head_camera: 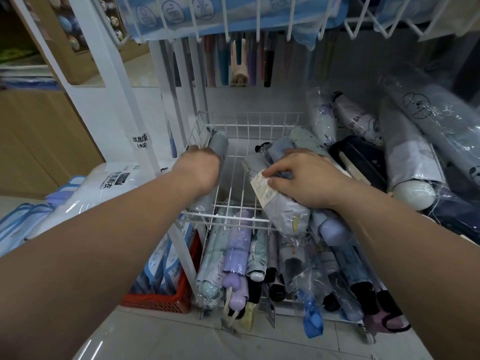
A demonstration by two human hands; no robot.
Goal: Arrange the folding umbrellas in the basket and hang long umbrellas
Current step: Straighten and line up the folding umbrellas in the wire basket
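A white wire basket (240,162) stands on a rack in front of me. My left hand (201,168) grips a grey folding umbrella (218,145) that lies along the basket's left wall. My right hand (304,178) is closed over a bundle of wrapped folding umbrellas: a grey-lilac one with a paper tag (279,203) on top and a blue one (279,150) under my fingers. More wrapped folding umbrellas (405,141) are piled in the basket's right part. Long umbrellas (233,61) hang at the back behind the rack.
A lower basket holds a row of several folding umbrellas (239,250) with handles toward me. A red crate (166,300) of blue packets sits on the floor at lower left. Packaged raincoats (109,183) lie to the left. An upper wire shelf (259,19) hangs overhead.
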